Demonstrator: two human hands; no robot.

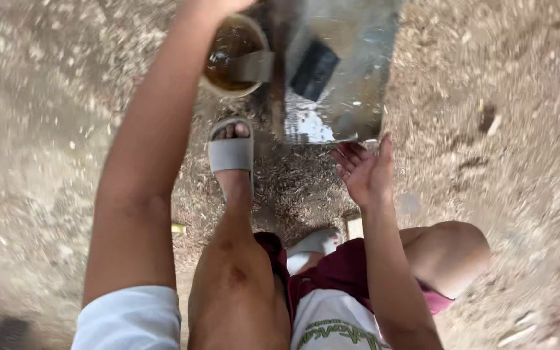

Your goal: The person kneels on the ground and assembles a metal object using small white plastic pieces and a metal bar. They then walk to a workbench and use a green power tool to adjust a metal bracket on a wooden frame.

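Note:
My left arm reaches far forward, and my left hand (218, 5) is cut off by the top edge, right above a round pale bucket (231, 55) holding brown liquid. Its fingers are hidden. A shiny metal sheet (341, 78) stands to the right of the bucket, with a dark rectangular patch (315, 68) on its face. My right hand (365, 172) is open with the palm turned up. Its fingertips are at the sheet's lower right corner and hold nothing.
I stand on bare dirt strewn with wood chips (293, 181). My foot in a grey slide sandal (231, 152) is planted just below the bucket. The other foot in a pale sandal (315, 243) is beside a small wooden block (354, 227).

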